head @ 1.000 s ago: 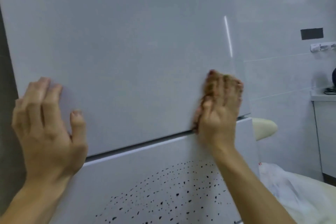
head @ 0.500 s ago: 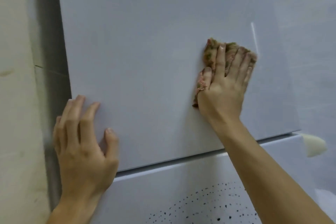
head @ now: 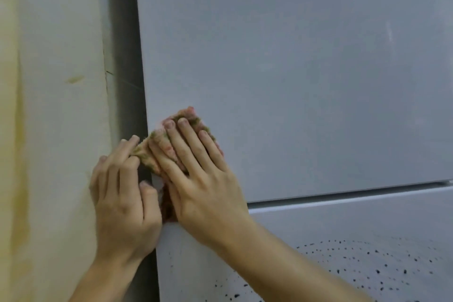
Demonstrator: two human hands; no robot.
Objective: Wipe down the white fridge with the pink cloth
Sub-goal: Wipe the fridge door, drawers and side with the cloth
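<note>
My right hand [head: 203, 179] has just swept the pink cloth [head: 159, 141] across the upper door [head: 294, 81] of the white fridge [head: 404, 130]. Half a second ago it was working well off to the right of my left hand [head: 122, 198], and higher up; now the two hands are side by side at the door's left edge, just above the seam [head: 343, 195] between the doors. The right hand lies flat with straight, spread fingers pressing the bunched cloth against the door, some of it showing past my fingertips and some under my palm. My left hand has stayed at that edge, fingers curled round it and thumb on the front, and its forefinger now touches the cloth's near corner. I judge that this pass has covered the lower band of the upper door from side to side. The broad stretch above my hands and the lower door [head: 343, 225] below my right wrist, with its black speckle pattern [head: 367, 265], look like the work still ahead. Left of my left hand there is a dark gap [head: 122, 56], then a cream, stained surface [head: 49, 105]. Both fridge doors are closed, so I can't see anything the fridge holds.
</note>
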